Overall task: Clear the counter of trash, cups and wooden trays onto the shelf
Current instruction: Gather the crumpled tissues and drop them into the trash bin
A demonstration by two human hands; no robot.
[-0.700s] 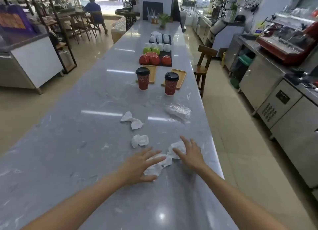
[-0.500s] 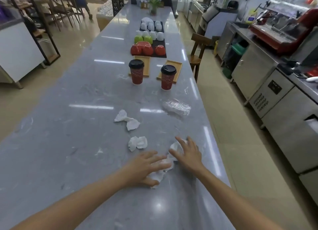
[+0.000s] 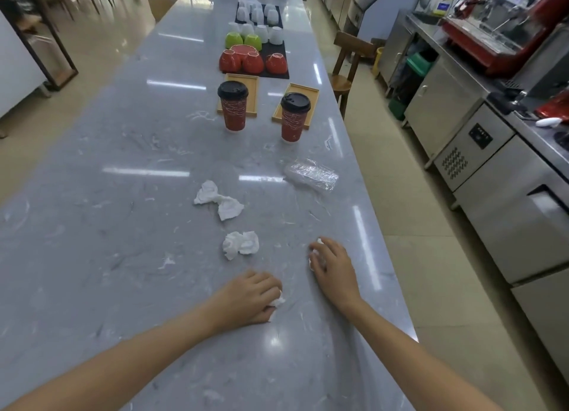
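On the grey marble counter (image 3: pixel 92 256) my left hand (image 3: pixel 246 299) is closed over a crumpled white tissue (image 3: pixel 278 301), of which only a corner shows. My right hand (image 3: pixel 334 266) is closed on a second tissue wad (image 3: pixel 314 256). Two more crumpled tissues lie ahead: a small wad (image 3: pixel 240 243) and a twisted one (image 3: pixel 218 202). A clear plastic wrapper (image 3: pixel 311 175) rests near the right edge. Farther on stand two red paper cups with black lids, left cup (image 3: pixel 233 105) and right cup (image 3: pixel 294 116), each in front of a wooden tray: left tray (image 3: pixel 253 93) and right tray (image 3: pixel 303 95).
Behind the trays a black mat (image 3: pixel 278 72) holds upturned red, green and white ceramic cups. A wooden stool (image 3: pixel 346 69) stands by the counter's right edge. Steel cabinets (image 3: pixel 480 139) and a red espresso machine (image 3: pixel 508 32) line the right wall across a tiled aisle.
Both hands went from spread fingers over the nearest tissues to closed fists around them. The view tilted down and moved nearer to the counter.
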